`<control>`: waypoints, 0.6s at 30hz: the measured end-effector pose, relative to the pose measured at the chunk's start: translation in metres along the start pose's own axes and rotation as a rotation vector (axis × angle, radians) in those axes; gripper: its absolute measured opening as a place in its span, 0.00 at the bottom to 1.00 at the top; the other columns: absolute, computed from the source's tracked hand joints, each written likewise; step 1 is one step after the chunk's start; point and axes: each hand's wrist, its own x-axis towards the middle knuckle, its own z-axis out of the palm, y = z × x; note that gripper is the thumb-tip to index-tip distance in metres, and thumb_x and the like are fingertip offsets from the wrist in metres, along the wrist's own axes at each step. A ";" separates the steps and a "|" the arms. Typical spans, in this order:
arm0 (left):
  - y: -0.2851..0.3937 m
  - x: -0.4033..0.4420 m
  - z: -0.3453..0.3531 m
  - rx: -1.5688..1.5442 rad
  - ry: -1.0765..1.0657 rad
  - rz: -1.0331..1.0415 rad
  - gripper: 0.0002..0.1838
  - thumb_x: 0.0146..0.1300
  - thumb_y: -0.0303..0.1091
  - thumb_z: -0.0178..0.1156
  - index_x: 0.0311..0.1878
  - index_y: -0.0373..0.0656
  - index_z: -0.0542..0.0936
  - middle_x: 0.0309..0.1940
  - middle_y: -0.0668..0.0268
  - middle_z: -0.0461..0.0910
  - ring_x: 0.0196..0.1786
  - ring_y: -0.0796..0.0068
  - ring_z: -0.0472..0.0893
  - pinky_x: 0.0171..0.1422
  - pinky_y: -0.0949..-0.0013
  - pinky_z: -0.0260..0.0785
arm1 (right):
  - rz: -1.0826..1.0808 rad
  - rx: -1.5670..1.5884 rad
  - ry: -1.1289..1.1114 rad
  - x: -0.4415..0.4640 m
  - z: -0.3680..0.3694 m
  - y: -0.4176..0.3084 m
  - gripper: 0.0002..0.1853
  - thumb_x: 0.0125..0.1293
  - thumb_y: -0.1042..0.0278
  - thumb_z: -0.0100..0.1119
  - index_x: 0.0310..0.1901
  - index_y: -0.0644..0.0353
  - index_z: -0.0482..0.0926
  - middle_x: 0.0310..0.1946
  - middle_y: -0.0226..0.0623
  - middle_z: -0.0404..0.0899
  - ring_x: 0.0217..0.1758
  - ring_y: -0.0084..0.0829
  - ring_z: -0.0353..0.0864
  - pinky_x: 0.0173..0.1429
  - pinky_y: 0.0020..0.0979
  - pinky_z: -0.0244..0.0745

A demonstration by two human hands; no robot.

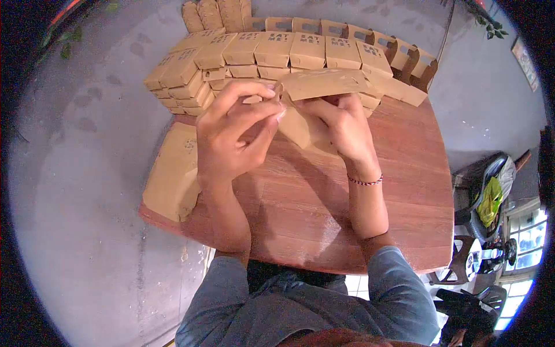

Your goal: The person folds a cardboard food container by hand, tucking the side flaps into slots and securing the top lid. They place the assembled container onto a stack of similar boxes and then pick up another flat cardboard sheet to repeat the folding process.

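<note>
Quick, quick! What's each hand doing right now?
Left hand: closed, fingertips pinching an edge of the cardboard box.
Right hand: holding the same box, its fingers partly hidden by the cardboard.

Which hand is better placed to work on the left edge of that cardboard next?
Probably the left hand: its fingertips are at the left edge of the cardboard, while the right hand is partly hidden beneath the raised flap, apparently steadying it.

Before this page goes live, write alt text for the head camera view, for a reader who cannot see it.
A person's left hand and right hand hold a partly open brown cardboard box above a reddish-brown table. Beyond it stand stacked boxes marked "EAT ME!"; more brown cardboard lies at the table's left edge.
</note>
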 end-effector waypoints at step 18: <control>-0.005 0.006 0.024 0.266 -0.002 0.114 0.18 0.64 0.29 0.57 0.58 0.39 0.81 0.46 0.55 0.78 0.53 0.53 0.80 0.56 0.60 0.74 | -0.128 0.157 0.219 -0.001 0.011 0.005 0.12 0.59 0.74 0.67 0.44 0.67 0.81 0.39 0.36 0.85 0.42 0.24 0.83 0.48 0.26 0.78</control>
